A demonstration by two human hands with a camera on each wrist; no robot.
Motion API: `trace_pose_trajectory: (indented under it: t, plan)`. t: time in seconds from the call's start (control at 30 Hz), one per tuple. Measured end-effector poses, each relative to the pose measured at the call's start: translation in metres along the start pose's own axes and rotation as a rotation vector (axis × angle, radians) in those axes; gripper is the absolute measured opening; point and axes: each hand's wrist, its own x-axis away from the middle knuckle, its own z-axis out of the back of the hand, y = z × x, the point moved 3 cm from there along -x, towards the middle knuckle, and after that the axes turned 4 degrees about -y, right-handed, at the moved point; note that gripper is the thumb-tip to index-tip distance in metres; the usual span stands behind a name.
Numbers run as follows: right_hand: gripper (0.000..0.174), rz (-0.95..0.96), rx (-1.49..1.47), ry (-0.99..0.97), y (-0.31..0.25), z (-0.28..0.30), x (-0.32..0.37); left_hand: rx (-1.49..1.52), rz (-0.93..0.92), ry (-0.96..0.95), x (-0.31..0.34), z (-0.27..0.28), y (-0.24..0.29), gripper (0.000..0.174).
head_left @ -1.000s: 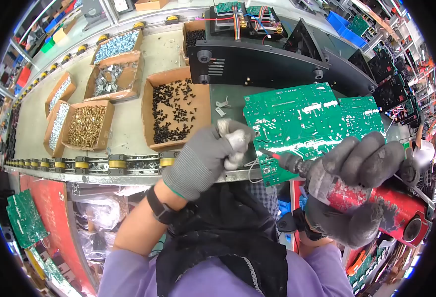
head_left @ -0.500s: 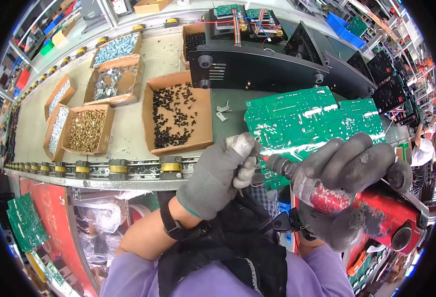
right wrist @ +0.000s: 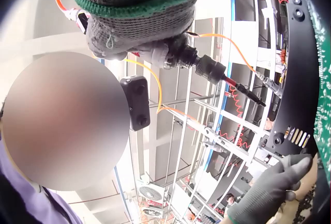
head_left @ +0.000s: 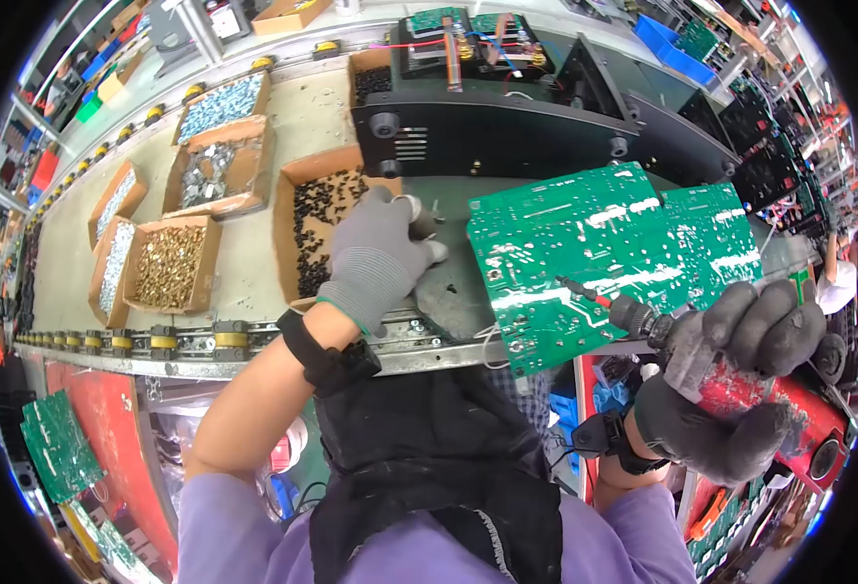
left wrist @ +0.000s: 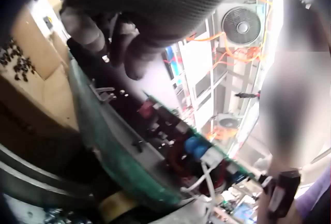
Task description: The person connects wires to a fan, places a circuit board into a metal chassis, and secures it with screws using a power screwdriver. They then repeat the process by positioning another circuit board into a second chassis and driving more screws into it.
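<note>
My left hand (head_left: 380, 253), in a grey glove, hovers over the right edge of a cardboard box of black screws (head_left: 322, 209). Its fingers are loosely bent and spread, with nothing visible between them; small metal brackets (left wrist: 103, 90) lie below in the left wrist view. My right hand (head_left: 741, 380), gloved too, grips a red power screwdriver (head_left: 799, 419) round its body. The screwdriver's dark bit (right wrist: 251, 94) points away from the hand, and its tip overlaps the large green circuit board (head_left: 565, 243) in the head view. Components show on the board's underside (left wrist: 176, 141).
Behind the board stands a black metal chassis panel (head_left: 487, 141). Boxes of brass screws (head_left: 168, 263), silvery metal parts (head_left: 215, 170) and bluish screws (head_left: 220, 107) stand on the left. A roller conveyor rail (head_left: 229, 341) runs along the near edge.
My left hand has left the screwdriver's tip and moved left to the black screw box. My right hand has shifted right with the screwdriver, whose long bit now shows.
</note>
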Motion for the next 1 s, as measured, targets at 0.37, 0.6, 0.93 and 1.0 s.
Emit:
trace_pose_trajectory:
  t: [0.37, 0.6, 0.93, 1.0]
  plan:
    - [0.044, 0.097, 0.551, 0.093, -0.070, 0.091, -0.025, 1.066, -0.031, -0.161, 0.059, 0.038, 0.063, 0.010]
    - [0.052, 0.047, 0.543, 0.107, -0.044, 0.120, -0.029, 1.225, 0.016, -0.620, 0.091, 0.000, 0.125, 0.019]
    - [0.052, -0.068, 0.459, 0.075, -0.026, 0.116, -0.035, 1.377, 0.174, -0.980, 0.104, -0.083, 0.174, 0.045]
    - [0.054, -0.092, 0.268, 0.081, -0.022, 0.122, -0.036, 1.392, 0.155, -0.990, 0.098, -0.118, 0.173, 0.047]
